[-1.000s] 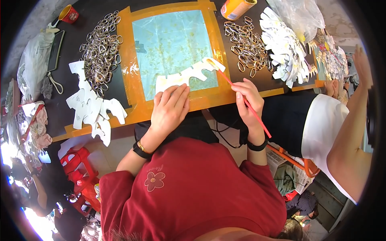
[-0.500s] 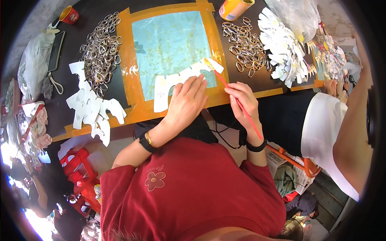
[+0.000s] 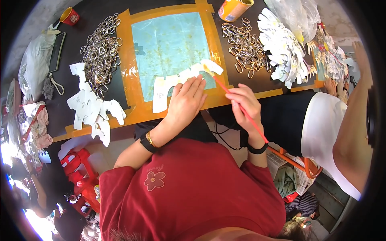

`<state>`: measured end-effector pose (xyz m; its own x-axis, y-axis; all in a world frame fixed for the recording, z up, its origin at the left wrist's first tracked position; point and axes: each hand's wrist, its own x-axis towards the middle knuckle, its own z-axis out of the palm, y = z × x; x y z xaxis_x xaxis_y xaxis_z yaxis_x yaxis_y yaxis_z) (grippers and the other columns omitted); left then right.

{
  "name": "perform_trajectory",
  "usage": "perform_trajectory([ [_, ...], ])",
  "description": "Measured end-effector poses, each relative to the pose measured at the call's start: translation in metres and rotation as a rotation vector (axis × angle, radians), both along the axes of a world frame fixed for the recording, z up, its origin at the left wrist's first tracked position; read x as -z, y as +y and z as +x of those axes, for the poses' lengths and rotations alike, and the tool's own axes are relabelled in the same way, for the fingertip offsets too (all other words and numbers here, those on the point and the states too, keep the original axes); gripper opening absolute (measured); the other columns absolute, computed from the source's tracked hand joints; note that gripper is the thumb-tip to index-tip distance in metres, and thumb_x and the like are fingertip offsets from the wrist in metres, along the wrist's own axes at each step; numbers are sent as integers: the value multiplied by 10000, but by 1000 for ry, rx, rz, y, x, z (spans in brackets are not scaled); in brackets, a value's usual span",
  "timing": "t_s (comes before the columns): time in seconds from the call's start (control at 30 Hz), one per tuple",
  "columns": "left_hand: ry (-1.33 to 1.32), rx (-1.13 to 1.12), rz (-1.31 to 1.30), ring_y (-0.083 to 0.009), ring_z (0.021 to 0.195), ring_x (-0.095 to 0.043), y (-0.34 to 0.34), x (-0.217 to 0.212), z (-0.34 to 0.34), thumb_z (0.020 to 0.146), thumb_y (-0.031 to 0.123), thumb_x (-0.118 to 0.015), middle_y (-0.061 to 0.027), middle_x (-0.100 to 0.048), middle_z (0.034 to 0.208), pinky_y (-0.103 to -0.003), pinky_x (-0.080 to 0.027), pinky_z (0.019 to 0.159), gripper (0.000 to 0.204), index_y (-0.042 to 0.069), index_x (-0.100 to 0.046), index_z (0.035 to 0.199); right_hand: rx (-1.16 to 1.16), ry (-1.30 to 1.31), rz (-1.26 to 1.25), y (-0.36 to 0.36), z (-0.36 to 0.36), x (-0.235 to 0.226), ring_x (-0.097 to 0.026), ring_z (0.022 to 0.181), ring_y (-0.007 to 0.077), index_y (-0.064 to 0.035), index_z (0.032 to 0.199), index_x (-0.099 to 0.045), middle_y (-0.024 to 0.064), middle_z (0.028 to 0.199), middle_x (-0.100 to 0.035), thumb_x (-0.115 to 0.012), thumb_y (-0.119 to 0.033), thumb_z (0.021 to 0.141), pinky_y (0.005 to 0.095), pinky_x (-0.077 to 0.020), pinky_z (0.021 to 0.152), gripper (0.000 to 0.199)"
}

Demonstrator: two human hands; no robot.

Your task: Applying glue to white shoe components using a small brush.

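Observation:
A white cut-out paper strip (image 3: pixel 169 86) lies across the lower part of a pale blue sheet (image 3: pixel 171 46) framed in orange tape on the black table. My left hand (image 3: pixel 185 102) rests flat on the strip's middle, fingers spread. My right hand (image 3: pixel 244 105) grips a thin red-handled brush (image 3: pixel 237 105), whose tip touches the strip's right end (image 3: pixel 210 67).
Piles of metal rings lie left (image 3: pixel 98 52) and right (image 3: pixel 243 46) of the sheet. White paper cut-outs are stacked at left (image 3: pixel 90 106) and right (image 3: pixel 281 46). An orange can (image 3: pixel 234 9) stands at the top. Another person in white (image 3: pixel 341 132) sits at my right. A red stool (image 3: pixel 78 170) stands below the table.
My left hand slid right along the strip and now presses its middle. The brush tip moved from the strip's edge onto its right end.

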<state>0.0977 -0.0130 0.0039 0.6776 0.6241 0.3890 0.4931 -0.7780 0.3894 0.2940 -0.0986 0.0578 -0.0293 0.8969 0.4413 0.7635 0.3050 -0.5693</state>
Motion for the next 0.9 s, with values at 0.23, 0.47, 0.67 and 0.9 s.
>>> perform_trajectory([
  [0.23,15,-10,12,-213,1193,-532,-1,0,-1,853,187,-680,-87,-593,1307,-375,-401,918,410,13,-618,1219,24,-5,7,7,1,2,-655,914,303,10,963,-666,138,973,-673,-586,24,855,470,-471,965,135],
  [0.47,0,-13,-13,-207,1197,-530,-3,0,-3,853,179,-679,-82,-590,1315,-373,-395,916,410,13,-617,1222,50,3,15,-1,4,1,-649,874,305,-6,959,-663,132,935,-672,-603,16,846,460,-487,917,130],
  [0.67,-35,2,-11,-220,1176,-545,1,1,1,842,163,-687,-87,-598,1305,-376,-397,913,406,17,-622,1216,200,564,-19,-11,17,10,-645,901,252,30,1007,-646,153,974,-673,-529,-61,931,407,-478,943,167],
  [0.9,-29,-13,-3,-243,1160,-561,3,-6,-2,837,137,-687,-109,-613,1281,-385,-400,922,401,16,-624,1214,9,1379,239,32,29,-28,-627,978,229,57,1184,-570,174,1053,-655,-455,-254,1037,395,-486,956,363],
])
